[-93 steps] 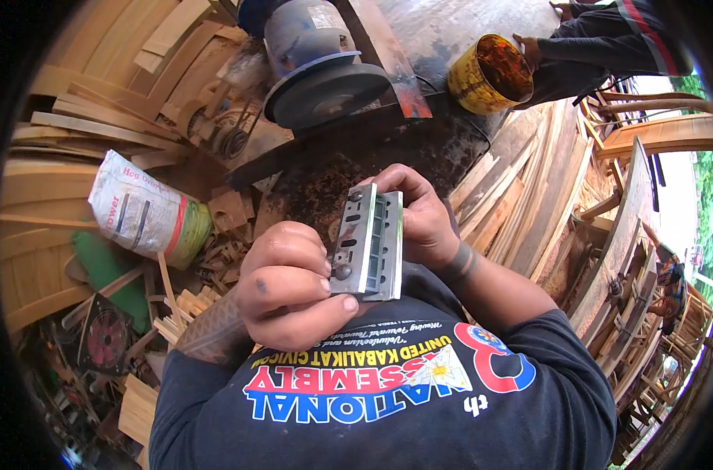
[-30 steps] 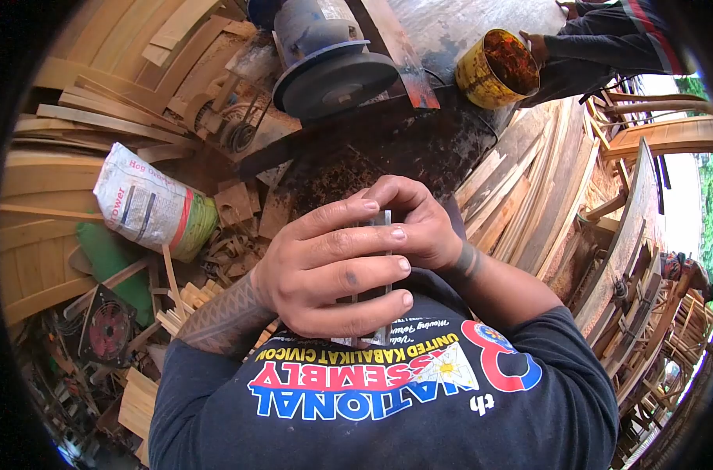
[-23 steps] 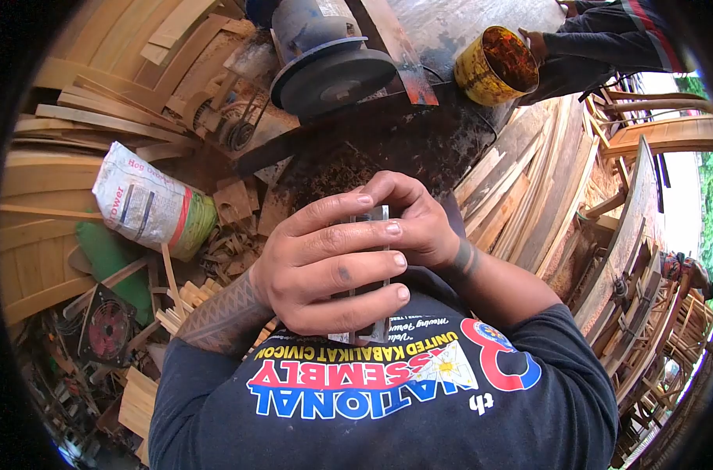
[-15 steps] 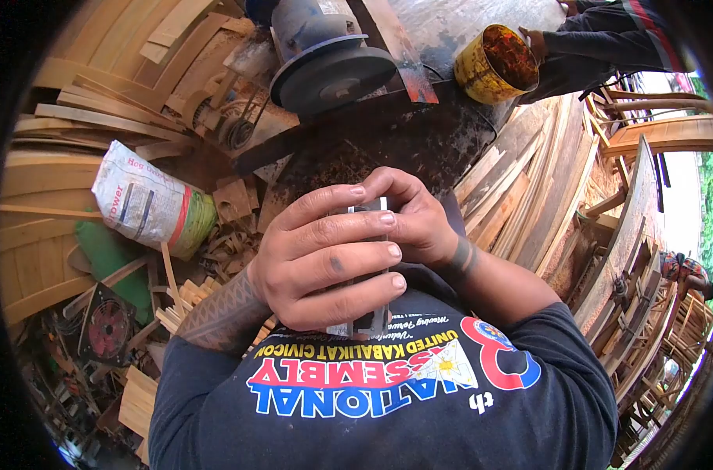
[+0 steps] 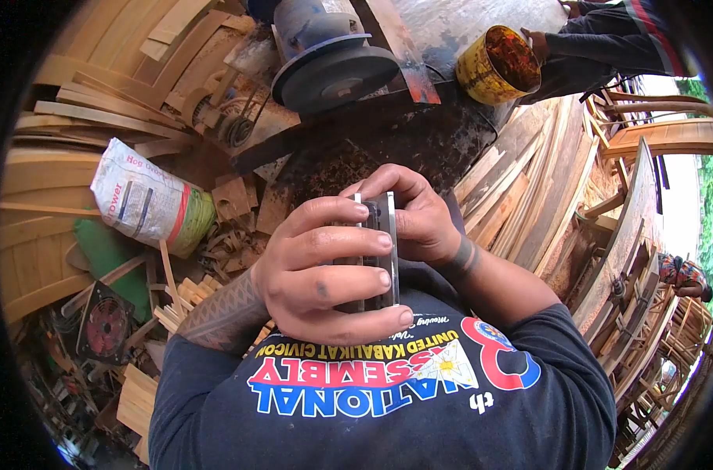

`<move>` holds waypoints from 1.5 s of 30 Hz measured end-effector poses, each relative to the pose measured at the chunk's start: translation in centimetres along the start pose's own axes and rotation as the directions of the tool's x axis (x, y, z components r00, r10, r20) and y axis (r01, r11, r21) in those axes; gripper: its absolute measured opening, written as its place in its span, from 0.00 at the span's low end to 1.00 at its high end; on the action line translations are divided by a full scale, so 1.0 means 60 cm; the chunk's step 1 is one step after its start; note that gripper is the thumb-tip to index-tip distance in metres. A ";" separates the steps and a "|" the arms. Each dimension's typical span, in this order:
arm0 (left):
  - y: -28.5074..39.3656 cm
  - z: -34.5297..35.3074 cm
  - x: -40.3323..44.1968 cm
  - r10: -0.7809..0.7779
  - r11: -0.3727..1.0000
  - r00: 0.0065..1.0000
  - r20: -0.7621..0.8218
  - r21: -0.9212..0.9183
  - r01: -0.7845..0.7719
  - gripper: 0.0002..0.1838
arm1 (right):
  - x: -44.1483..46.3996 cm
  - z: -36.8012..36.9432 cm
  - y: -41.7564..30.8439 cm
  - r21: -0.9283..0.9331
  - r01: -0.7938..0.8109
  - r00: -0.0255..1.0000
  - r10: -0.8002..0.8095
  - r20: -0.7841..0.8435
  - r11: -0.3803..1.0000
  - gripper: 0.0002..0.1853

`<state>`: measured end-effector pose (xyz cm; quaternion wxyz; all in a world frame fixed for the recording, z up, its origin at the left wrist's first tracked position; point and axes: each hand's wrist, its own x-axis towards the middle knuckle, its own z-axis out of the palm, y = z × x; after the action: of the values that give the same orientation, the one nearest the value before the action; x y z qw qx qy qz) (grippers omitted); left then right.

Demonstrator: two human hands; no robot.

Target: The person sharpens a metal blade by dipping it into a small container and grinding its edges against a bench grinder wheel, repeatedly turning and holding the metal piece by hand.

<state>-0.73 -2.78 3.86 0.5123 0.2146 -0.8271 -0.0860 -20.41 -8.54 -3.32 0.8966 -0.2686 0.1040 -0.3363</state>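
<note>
In front of my chest I hold a dark metal piece [image 5: 393, 270] with two bright, parallel long edges and a dark gap between them. Its exact kind is not clear, as my fingers cover much of it. My left hand [image 5: 325, 266] wraps round it from the left, with the fingers lying across its face. At its upper end my right hand [image 5: 419, 219] grips the piece, thumb pressed at the right edge and index finger bent over the top.
Ahead stands a machine with a large round disc [image 5: 337, 78]. Another person's hand [image 5: 537, 45] is at a yellow bucket [image 5: 482, 78]. A white sack [image 5: 141, 192] lies on the left among wood scraps; long wood strips [image 5: 521, 184] are stacked on the right. A fan [image 5: 107, 321] sits lower left.
The metal piece has turned slightly in my hands, so its right edge and dark gap show more. The fingers of my left hand have shifted and spread a little.
</note>
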 end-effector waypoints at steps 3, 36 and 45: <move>0.004 -0.005 -0.001 -0.023 1.000 1.000 0.011 -0.003 0.023 0.22 | 0.000 -0.001 0.000 -0.014 -0.010 1.000 0.010 -0.001 1.000 0.20; -0.015 -0.022 0.011 -0.207 0.965 0.960 0.186 0.199 0.170 0.38 | -0.012 -0.005 -0.008 0.005 0.035 0.999 -0.035 -0.011 0.999 0.16; -0.005 -0.021 0.024 -0.331 0.926 0.923 0.199 0.260 0.276 0.47 | -0.023 -0.019 -0.008 0.068 -0.044 0.998 0.046 -0.030 0.997 0.19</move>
<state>-0.06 -3.56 5.50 0.3614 0.3857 -0.8436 -0.0951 -22.12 -8.43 -3.97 0.9108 -0.2308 0.1127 -0.3233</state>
